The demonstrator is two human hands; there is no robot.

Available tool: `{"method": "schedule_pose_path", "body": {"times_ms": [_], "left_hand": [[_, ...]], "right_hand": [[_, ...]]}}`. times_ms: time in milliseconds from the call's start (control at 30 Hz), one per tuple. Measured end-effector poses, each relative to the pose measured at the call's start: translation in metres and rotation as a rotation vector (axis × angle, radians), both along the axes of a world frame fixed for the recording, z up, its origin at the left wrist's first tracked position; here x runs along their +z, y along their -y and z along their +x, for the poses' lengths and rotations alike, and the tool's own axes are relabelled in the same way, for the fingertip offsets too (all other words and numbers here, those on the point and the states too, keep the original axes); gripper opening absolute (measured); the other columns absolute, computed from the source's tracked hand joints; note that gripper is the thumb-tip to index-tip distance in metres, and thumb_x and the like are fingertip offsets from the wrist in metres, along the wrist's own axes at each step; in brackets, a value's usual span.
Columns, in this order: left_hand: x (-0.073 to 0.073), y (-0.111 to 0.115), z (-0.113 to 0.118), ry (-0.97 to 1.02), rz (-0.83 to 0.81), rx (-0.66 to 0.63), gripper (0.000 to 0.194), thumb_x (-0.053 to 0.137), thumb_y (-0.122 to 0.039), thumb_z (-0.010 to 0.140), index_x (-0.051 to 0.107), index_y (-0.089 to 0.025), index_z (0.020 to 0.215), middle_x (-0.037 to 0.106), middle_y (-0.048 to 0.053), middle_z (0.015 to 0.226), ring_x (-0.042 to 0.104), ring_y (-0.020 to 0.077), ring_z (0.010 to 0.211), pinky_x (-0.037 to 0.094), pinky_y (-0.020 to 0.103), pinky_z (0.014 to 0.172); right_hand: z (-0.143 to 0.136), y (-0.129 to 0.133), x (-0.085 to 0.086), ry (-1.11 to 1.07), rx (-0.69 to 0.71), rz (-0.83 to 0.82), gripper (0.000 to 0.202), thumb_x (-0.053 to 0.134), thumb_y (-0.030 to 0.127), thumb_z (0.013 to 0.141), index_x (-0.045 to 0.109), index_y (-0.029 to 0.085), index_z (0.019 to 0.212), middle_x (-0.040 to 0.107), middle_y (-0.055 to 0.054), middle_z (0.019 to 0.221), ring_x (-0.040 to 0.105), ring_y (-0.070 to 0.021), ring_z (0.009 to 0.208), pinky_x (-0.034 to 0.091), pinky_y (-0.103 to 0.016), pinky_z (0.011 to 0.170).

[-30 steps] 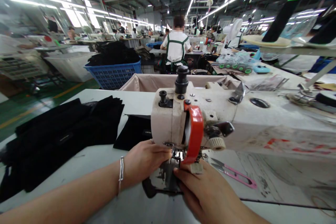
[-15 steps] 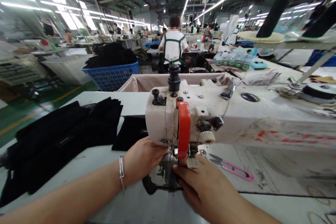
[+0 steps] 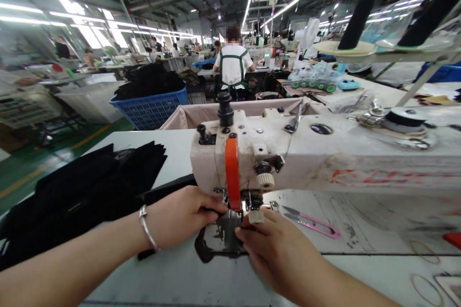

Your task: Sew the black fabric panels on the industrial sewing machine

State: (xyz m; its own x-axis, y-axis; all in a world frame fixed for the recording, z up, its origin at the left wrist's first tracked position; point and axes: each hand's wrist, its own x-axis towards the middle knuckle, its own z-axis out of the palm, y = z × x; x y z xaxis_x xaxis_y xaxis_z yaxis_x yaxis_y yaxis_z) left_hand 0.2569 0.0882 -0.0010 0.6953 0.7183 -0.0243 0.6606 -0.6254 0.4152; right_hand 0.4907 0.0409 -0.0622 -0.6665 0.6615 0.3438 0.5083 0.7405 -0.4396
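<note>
Below the head of a white sewing machine (image 3: 252, 144), both hands are at the needle area. My left hand (image 3: 183, 216), a silver bangle at its wrist, is closed in a pinch left of the presser foot. A black fabric piece (image 3: 169, 188) passes behind and under it, and its edge seems to be between the fingers. My right hand (image 3: 273, 244) is closed just right of the foot, fingertips over the metal needle plate (image 3: 223, 239). Whatever it grips is hidden. An orange guard (image 3: 232, 172) hangs between the hands.
Stacked black fabric pieces (image 3: 90, 187) lie on the left tabletop. Pink-handled thread snips (image 3: 317, 225) rest right of my right hand. Behind the machine are a fabric-lined bin (image 3: 180, 117) and a blue basket (image 3: 151, 108) of dark cloth. Thread cones (image 3: 360, 19) stand upper right. A co-worker (image 3: 233, 64) sits ahead.
My left hand has shifted slightly left, and the black fabric piece by it now lies further left, under the wrist. The camera view has turned a little right; my right hand stays by the foot.
</note>
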Motion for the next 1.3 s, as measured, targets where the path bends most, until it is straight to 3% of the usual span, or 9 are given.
{"method": "schedule_pose_path", "body": {"times_ms": [167, 267, 367, 467, 600, 667, 767, 1000, 1300], "left_hand": [[-0.007, 0.004, -0.021, -0.13, 0.218, 0.064, 0.032, 0.057, -0.026, 0.09, 0.061, -0.023, 0.122, 0.061, 0.008, 0.126, 0.053, 0.0286, 0.119, 0.044, 0.047, 0.102], [-0.009, 0.024, -0.029, -0.211, 0.14, 0.148, 0.037, 0.055, -0.036, 0.093, 0.057, -0.025, 0.128, 0.059, 0.009, 0.123, 0.058, 0.026, 0.11, 0.047, 0.042, 0.097], [-0.004, 0.042, -0.031, -0.258, -0.005, 0.191, 0.029, 0.049, -0.034, 0.096, 0.062, -0.027, 0.121, 0.063, 0.006, 0.107, 0.065, 0.0203, 0.092, 0.053, 0.034, 0.087], [-0.007, 0.048, -0.027, -0.26, 0.067, 0.205, 0.022, 0.052, -0.026, 0.094, 0.066, -0.025, 0.11, 0.063, 0.005, 0.1, 0.064, 0.0219, 0.09, 0.054, 0.037, 0.085], [-0.028, 0.044, -0.018, -0.106, 0.283, 0.032, 0.036, 0.051, -0.018, 0.094, 0.053, -0.023, 0.13, 0.056, 0.008, 0.132, 0.049, 0.0249, 0.125, 0.043, 0.045, 0.107], [-0.041, 0.043, -0.014, -0.051, 0.297, -0.052, 0.044, 0.05, -0.016, 0.094, 0.044, -0.023, 0.138, 0.051, 0.007, 0.141, 0.044, 0.0219, 0.132, 0.039, 0.043, 0.111], [-0.052, 0.046, -0.009, -0.018, 0.289, -0.049, 0.051, 0.046, -0.009, 0.092, 0.039, -0.022, 0.142, 0.049, 0.006, 0.143, 0.04, 0.0205, 0.135, 0.038, 0.043, 0.112], [-0.051, 0.053, -0.01, -0.049, 0.227, -0.095, 0.067, 0.042, 0.0, 0.083, 0.039, -0.029, 0.143, 0.045, 0.002, 0.147, 0.036, 0.0225, 0.138, 0.032, 0.051, 0.114], [-0.049, 0.041, -0.012, -0.118, 0.307, -0.055, 0.062, 0.044, -0.004, 0.087, 0.038, -0.031, 0.142, 0.047, 0.002, 0.144, 0.039, 0.0228, 0.134, 0.035, 0.046, 0.112]], "right_hand": [[-0.001, -0.001, -0.001, 0.079, 0.017, -0.001, 0.033, 0.052, 0.012, 0.087, 0.064, 0.019, 0.118, 0.065, -0.008, 0.107, 0.055, -0.0251, 0.103, 0.05, -0.043, 0.091], [-0.001, 0.0, -0.001, 0.094, 0.013, 0.022, 0.039, 0.051, 0.012, 0.087, 0.06, 0.019, 0.124, 0.064, -0.009, 0.112, 0.054, -0.025, 0.107, 0.048, -0.044, 0.094], [-0.001, 0.0, -0.002, 0.066, -0.001, 0.035, 0.036, 0.051, 0.011, 0.087, 0.063, 0.019, 0.12, 0.065, -0.01, 0.11, 0.055, -0.0239, 0.107, 0.047, -0.042, 0.094], [-0.003, 0.0, -0.005, 0.032, -0.03, 0.027, 0.028, 0.051, 0.012, 0.089, 0.066, 0.019, 0.111, 0.066, -0.008, 0.105, 0.057, -0.022, 0.105, 0.047, -0.04, 0.094], [-0.004, 0.001, -0.006, 0.014, -0.064, 0.068, 0.023, 0.052, 0.014, 0.09, 0.067, 0.021, 0.106, 0.066, -0.007, 0.107, 0.056, -0.0213, 0.104, 0.047, -0.038, 0.091], [-0.004, 0.003, -0.005, 0.029, -0.011, 0.097, 0.025, 0.053, 0.013, 0.089, 0.066, 0.023, 0.108, 0.065, -0.006, 0.111, 0.056, -0.0208, 0.104, 0.046, -0.038, 0.09], [-0.004, 0.007, -0.002, 0.048, 0.109, 0.094, 0.02, 0.055, 0.014, 0.086, 0.065, 0.022, 0.101, 0.065, -0.004, 0.109, 0.056, -0.0193, 0.102, 0.044, -0.037, 0.091], [-0.007, 0.015, 0.002, 0.09, 0.105, 0.053, 0.003, 0.058, 0.016, 0.078, 0.06, 0.018, 0.079, 0.065, -0.002, 0.088, 0.055, -0.0196, 0.092, 0.044, -0.036, 0.085], [-0.004, 0.012, 0.004, 0.105, 0.107, -0.002, 0.01, 0.057, 0.015, 0.077, 0.062, 0.018, 0.085, 0.065, -0.003, 0.099, 0.056, -0.0199, 0.096, 0.044, -0.036, 0.087]]}}
